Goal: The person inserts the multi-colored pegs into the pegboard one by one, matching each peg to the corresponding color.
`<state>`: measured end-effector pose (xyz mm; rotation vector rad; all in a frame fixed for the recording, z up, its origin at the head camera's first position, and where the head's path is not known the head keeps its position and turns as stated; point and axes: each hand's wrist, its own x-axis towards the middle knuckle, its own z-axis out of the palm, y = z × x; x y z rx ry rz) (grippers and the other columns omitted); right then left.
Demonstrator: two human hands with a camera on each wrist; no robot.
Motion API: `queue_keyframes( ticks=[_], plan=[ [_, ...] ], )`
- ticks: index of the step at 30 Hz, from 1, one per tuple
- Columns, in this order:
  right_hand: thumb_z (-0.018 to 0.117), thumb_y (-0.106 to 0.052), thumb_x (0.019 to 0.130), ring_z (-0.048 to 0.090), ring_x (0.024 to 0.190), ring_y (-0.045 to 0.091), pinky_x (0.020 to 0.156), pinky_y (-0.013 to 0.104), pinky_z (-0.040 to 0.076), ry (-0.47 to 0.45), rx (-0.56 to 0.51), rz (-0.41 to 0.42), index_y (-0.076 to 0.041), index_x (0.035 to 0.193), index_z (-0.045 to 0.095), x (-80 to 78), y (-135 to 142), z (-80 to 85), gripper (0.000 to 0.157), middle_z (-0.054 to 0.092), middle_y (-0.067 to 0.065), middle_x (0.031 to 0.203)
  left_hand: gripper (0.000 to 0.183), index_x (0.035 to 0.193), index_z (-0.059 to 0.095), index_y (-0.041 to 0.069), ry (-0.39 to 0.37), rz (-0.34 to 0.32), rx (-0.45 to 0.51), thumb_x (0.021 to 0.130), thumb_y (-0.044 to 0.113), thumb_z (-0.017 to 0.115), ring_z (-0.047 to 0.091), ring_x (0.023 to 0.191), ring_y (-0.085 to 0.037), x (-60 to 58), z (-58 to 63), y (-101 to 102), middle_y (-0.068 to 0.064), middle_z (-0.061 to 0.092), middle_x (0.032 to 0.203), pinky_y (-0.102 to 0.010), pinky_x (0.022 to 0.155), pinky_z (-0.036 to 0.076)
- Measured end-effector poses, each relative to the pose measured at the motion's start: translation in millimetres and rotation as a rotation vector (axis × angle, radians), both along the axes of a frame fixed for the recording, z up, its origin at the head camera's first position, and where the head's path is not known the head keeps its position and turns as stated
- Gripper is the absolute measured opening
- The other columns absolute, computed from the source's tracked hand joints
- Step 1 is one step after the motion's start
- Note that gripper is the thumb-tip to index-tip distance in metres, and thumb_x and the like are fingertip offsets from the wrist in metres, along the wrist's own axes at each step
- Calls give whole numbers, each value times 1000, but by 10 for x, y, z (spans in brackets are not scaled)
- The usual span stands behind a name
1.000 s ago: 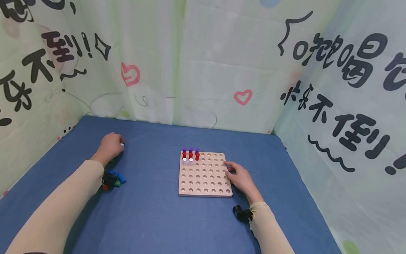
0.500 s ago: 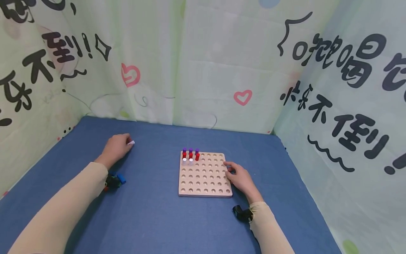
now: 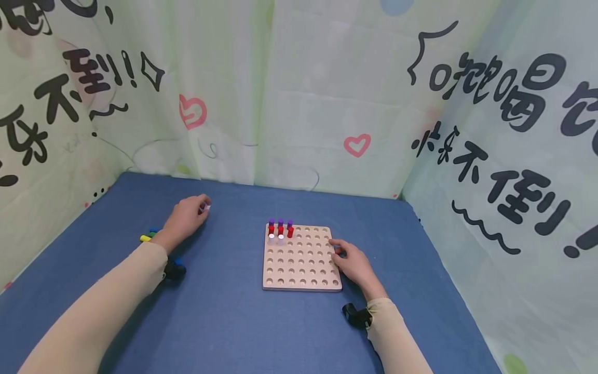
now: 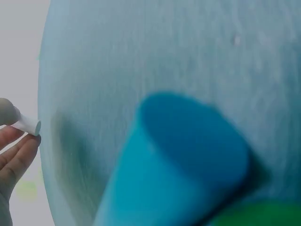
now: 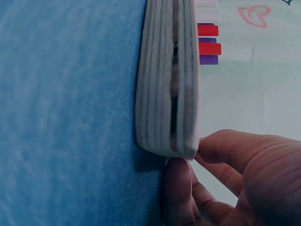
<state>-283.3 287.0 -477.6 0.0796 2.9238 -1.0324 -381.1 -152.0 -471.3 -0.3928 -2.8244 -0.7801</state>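
Note:
In the head view, my left hand (image 3: 185, 216) is raised left of the pegboard, pinching a white peg (image 3: 206, 208) between thumb and fingertips. The same white peg (image 4: 29, 124) shows at the left edge of the left wrist view. My right hand (image 3: 353, 262) holds the right edge of the wooden pegboard (image 3: 286, 266), thumb and fingers at its rim. Purple pegs (image 3: 289, 224) stand in the board's far row at the left. Red pegs (image 3: 290, 232) fill the holes before them, one tilted. Two white pegs (image 3: 281, 239) stand in the third row.
Loose pegs lie on the blue cloth around my left forearm, among them a yellow peg (image 3: 145, 238) and a blue peg (image 4: 178, 169); the sleeve hides part of the group. Printed curtains (image 3: 299, 104) enclose the table at the back and sides.
My left hand has moved right, away from the loose pegs, with the white peg in its fingers. The yellow peg has come into sight. My right hand and the pegboard stay put.

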Motion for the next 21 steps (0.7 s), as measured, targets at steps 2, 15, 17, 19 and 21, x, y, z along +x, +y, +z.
queue_keyframes(
  ticks=[2,15,17,19,21],
  plan=[
    [64,-15,101,54,76,18,65,29,43,-2,1,0,-13,145,59,2,-1,-6,45,63,13,116,23,124,64,-1,7,-5,4,103,9,59,66,105,-38,-1,-12,33,-23,67,116,-54,87,55],
    [64,-16,101,53,78,18,66,30,42,7,16,-4,-13,145,59,-1,-1,-16,45,63,12,116,23,123,67,1,32,-51,124,104,12,60,69,100,-32,60,80,403,-17,70,113,-49,84,57],
    [64,-16,101,53,79,19,67,30,42,6,13,-2,-13,145,59,2,-1,-11,45,63,12,116,24,123,67,1,33,-62,152,104,13,60,69,99,-30,81,86,482,-16,70,114,-48,84,57],
    [64,-17,101,53,80,19,67,30,42,5,12,-1,-13,146,59,4,-1,-8,45,62,12,116,24,123,67,2,35,-74,170,104,13,61,70,99,-29,97,88,561,-15,70,113,-47,84,58],
    [64,-17,101,53,80,19,67,30,42,4,12,-2,-13,146,59,5,-2,-6,45,62,11,116,24,123,68,2,37,-87,181,103,13,62,71,98,-29,112,91,639,-15,71,113,-47,85,58]
  ],
)
